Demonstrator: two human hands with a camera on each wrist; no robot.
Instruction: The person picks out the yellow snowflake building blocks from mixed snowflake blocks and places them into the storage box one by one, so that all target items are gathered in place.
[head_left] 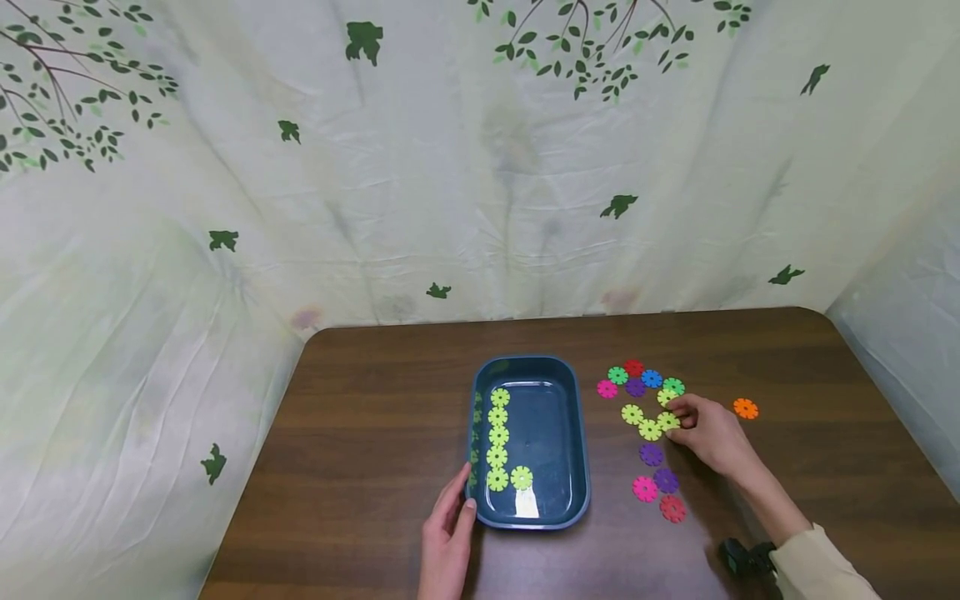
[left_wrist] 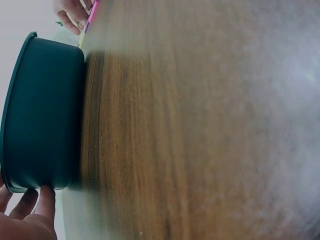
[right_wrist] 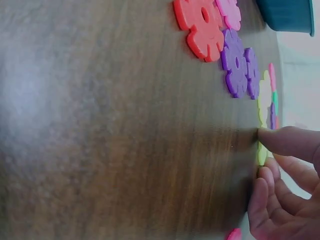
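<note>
A dark blue tray stands on the table, holding a column of yellow-green notched flower discs along its left side and one more disc beside the lowest. My left hand rests its fairly straight fingers against the tray's outer left wall near the front corner. To the right of the tray, my right hand pinches a yellow-green disc at table level, between thumb and fingers. Two more yellow-green discs lie just left of it. Another yellow-green disc lies by the fingertips, partly covered.
Behind lies a cluster of red, green, blue, purple and pink discs. Purple, pink and red discs lie nearer the front. An orange disc lies right of my right hand. A leaf-patterned curtain hangs behind the table.
</note>
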